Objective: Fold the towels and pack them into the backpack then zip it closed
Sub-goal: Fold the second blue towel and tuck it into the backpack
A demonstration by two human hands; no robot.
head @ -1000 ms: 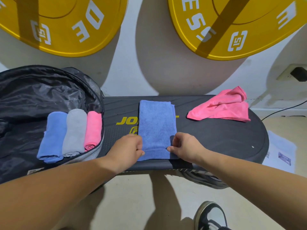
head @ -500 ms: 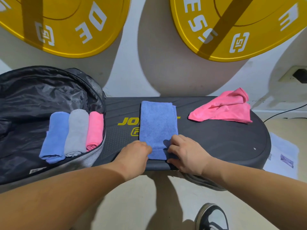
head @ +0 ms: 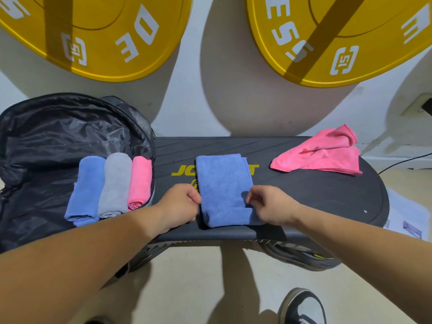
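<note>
The left hand (head: 180, 204) and right hand (head: 272, 204) pinch the rolled near end of the blue towel (head: 222, 183). The backpack (head: 58, 129) lies open at nine o'clock.

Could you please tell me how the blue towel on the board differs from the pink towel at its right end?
The blue towel is folded into a neat strip; the pink towel lies crumpled and unfolded. The left hand and right hand grip the blue towel's near end, which is turned over; nothing touches the pink towel. Both lie on the black board, outside the backpack.
</note>
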